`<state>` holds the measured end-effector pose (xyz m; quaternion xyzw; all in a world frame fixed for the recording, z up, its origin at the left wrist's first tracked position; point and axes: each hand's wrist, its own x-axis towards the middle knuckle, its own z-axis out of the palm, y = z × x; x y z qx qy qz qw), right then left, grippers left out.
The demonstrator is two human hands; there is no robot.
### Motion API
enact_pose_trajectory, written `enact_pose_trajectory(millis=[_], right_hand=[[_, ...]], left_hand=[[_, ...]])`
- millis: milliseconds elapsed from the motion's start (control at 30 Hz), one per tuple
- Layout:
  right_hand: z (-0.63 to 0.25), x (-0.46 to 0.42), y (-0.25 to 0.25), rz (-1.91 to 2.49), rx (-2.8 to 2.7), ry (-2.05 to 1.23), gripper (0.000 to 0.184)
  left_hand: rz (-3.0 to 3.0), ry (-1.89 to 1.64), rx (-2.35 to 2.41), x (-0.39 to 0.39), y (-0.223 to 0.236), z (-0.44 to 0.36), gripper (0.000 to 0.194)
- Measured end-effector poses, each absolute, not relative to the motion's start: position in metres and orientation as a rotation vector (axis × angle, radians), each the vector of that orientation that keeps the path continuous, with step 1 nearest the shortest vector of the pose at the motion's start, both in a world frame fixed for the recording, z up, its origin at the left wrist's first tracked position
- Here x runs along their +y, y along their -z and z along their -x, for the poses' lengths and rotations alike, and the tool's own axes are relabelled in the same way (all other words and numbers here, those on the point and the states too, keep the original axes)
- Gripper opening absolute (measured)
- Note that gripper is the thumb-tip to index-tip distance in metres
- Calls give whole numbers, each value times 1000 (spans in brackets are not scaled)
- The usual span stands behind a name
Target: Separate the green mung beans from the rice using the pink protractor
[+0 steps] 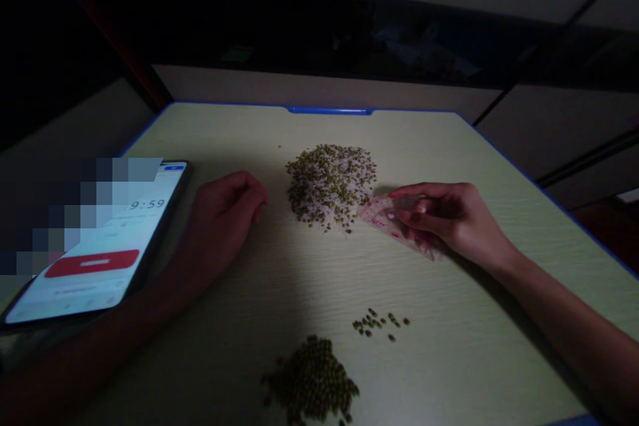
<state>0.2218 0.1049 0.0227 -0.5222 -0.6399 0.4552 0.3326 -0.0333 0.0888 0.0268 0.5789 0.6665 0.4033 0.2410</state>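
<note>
Mixed pile: green beans among fine white grains, spread in a low heap on the table. Taken as the hub of the clock, it lies near mid-view, between the two hands.
Right hand: at about half past 3, narrow, thumb and fingers pinching the plastic.
Plastic: clear, with pink marks; its leading corner meets the pile's rim near 4 o'clock, and its long edge slants away toward the palm.
Left hand: between 8 and 9 o'clock, loosely curled and apart from the pile; fingertips turned out of sight, so I cannot tell whether something small is held.
Loose beans: a little scatter at 5 o'clock, well apart from the mixed pile.
Dark pile: at 6 o'clock, heaped beans with no white grains that I can make out.
Phone: lit, beyond the left hand, also between 8 and 9.
Plastic's edge: probably best kept low and level, so that it slides along the table and takes a thin layer off the rim; a steep corner could flick beans away.
Grip: light and close to the working end should steer better.
Light: dim, with shadow on the left hand's side, so small, unhurried strokes seem wise.
</note>
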Motion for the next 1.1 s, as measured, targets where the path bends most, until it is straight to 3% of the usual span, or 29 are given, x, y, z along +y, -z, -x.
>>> enact_pose_trajectory(millis=[333,1100], right_hand=[[-220,108,-22,1358,-1738,-1154,36],[-228,109,-17,1250,-1874,-1237,33]], left_hand=[[-1614,-1109,1815,87,-27,34,22],[-1600,-1153,1787,90,-24,34,22]])
